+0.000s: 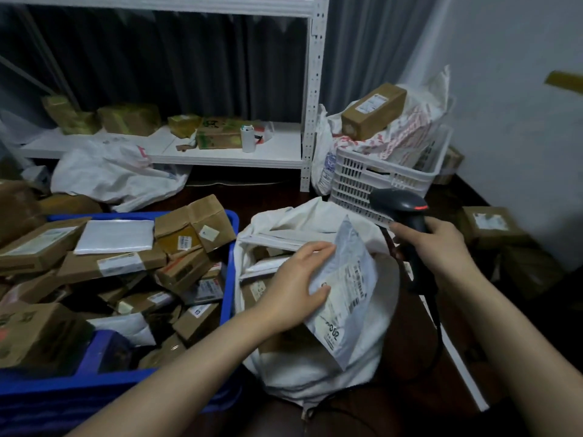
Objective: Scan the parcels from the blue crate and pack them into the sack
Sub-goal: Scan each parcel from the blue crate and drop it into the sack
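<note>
**One head cam, wide lens**

Worn on the head, looking forward and down, close over the forearms. Left hand gripping the mailer sits dead centre, right hand gripping the scanner at 3 o'clock, blue crate at 8, shelving at 11.

The room is dim; light falls brightest on the white wall at far right. The far curtain and the near floor sink into deep shadow. The wide lens bows the shelf post and stretches the corners. Print on the grey mailer is soft, perhaps from motion blur. The scanner shows a small red glow.
</note>
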